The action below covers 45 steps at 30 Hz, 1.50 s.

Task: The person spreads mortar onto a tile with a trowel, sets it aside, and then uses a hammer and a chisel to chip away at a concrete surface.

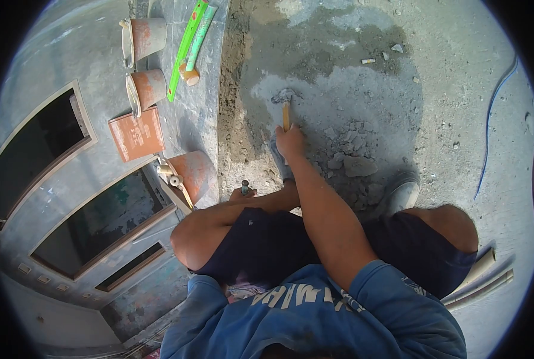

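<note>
My right hand (pixel 290 142) is closed round the yellow wooden handle of a hammer (pixel 286 115). Its grey head lies over the dusty concrete floor (pixel 332 90), blurred against the pale surface. Beside my left knee, my left hand (pixel 237 195) is partly hidden by my leg. Its fingers wrap a metal chisel (pixel 245 186), seen nearly end-on, with the lower part out of sight. Between my feet lie broken concrete pieces (pixel 359 166) and finer rubble, right of the hammer.
Along the left stand several orange-stained buckets (pixel 149 37) and a reddish square container (pixel 137 134). A green level (pixel 186 51) lies near a patterned green tube (pixel 201 37). A blue hose (pixel 489 119) runs down the right side. Pipes (pixel 482 287) lie behind my right knee.
</note>
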### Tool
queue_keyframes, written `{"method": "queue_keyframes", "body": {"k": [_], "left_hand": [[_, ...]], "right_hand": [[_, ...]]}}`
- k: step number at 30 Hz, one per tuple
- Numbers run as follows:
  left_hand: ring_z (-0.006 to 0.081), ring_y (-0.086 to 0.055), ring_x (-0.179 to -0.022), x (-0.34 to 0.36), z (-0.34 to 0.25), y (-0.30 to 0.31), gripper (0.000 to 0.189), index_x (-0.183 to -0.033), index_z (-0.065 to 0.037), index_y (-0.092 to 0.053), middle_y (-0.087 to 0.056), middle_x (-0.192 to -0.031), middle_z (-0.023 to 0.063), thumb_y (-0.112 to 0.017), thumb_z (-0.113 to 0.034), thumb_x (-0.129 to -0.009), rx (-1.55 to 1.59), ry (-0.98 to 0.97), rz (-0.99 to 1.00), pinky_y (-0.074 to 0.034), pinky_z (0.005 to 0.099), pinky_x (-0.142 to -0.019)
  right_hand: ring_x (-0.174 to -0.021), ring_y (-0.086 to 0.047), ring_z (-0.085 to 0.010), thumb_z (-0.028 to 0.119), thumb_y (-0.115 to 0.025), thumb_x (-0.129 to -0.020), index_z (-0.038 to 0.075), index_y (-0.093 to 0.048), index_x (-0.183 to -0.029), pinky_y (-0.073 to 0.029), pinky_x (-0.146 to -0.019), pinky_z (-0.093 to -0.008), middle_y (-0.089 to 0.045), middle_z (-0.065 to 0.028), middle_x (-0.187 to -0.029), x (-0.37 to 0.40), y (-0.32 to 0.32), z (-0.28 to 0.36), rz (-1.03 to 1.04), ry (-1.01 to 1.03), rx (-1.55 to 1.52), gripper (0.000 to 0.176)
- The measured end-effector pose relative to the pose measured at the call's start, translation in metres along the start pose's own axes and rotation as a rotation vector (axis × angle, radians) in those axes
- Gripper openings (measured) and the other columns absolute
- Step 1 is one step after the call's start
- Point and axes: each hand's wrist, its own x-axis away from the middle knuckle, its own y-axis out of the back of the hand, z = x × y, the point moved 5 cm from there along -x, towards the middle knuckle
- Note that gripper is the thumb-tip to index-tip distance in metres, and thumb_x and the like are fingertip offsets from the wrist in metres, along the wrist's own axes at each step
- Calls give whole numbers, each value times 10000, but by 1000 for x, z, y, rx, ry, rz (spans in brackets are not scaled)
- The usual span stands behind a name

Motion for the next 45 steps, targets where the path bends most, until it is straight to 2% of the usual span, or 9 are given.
{"method": "queue_keyframes", "body": {"k": [17, 20, 22, 23, 25, 28, 33, 39, 45], "left_hand": [[82, -471, -504, -2, 1, 2, 359, -638, -76, -568, -567, -582, 9, -706, -320, -861, 121, 18, -36, -369, 307, -485], [75, -472, -505, 5, -13, 9, 357, -655, -92, -566, -560, -586, -8, -701, -348, -865, 233, 12, -66, -360, 295, -476], [77, -479, -514, 9, -21, 12, 342, -685, -88, -574, -555, -589, -8, -693, -349, -870, 344, 4, -89, -360, 293, -475], [76, -484, -540, 8, -27, 12, 327, -717, -85, -575, -556, -607, -8, -687, -348, -875, 411, -68, -78, -370, 284, -494], [69, -489, -617, 5, -36, 13, 249, -794, -69, -575, -565, -662, -3, -662, -278, -896, 410, -225, -87, -400, 259, -561], [66, -498, -655, 26, -87, 28, 166, -826, -47, -594, -580, -688, 3, -651, -186, -897, 346, -327, -164, -422, 254, -608], [337, -615, -785, 8, -152, 43, 130, -947, -32, -618, -636, -842, 173, -660, -90, -838, 71, -690, -319, -487, 392, -724], [360, -547, -946, -45, -210, 59, 252, -940, -43, -544, -588, -951, 151, -691, -94, -742, -226, -961, -549, -419, 448, -832], [321, -537, -912, -103, -228, 84, 309, -923, -55, -530, -561, -908, 144, -708, -105, -675, -159, -1164, -806, -401, 421, -816]], "right_hand": [[-1045, -567, -472, 394, -460, -943, -50, -453, -1243, -435, -918, -508, -580, -334, -1114, 1, -9, -4, -31, -7, -82, 536], [-988, -612, -436, 360, -452, -954, -52, -442, -1245, -488, -836, -479, -596, -312, -1088, -8, -15, -10, -29, 47, -3, 505], [-678, -651, -264, 271, -489, -953, -29, -472, -1151, -514, -551, -397, -626, -176, -845, -17, -29, -20, 145, -120, -346, 360], [-678, -651, -264, 271, -489, -953, -29, -472, -1151, -514, -551, -397, -626, -176, -845, -17, -27, -16, 156, -101, -324, 360], [-523, -532, -127, 201, -505, -940, -3, -460, -1072, -410, -407, -302, -545, -83, -729, -11, -27, -11, 273, -155, -706, 247], [-494, -473, -136, 197, -499, -938, 4, -446, -1067, -385, -411, -300, -506, -63, -695, -7, -15, 2, 216, -145, -453, 238], [-486, -424, -123, 220, -503, -944, 24, -434, -1038, -384, -420, -291, -423, -19, -656, -4, -4, 5, 215, -125, -376, 228], [-487, -407, -101, 273, -508, -961, 81, -442, -963, -376, -420, -275, -393, 15, -641, -8, -2, 17, 146, -28, -304, 203], [-482, -372, -73, 305, -513, -977, 94, -445, -958, -334, -415, -246, -393, 25, -640, -4, 11, 75, -6, 199, -318, 222]]}}
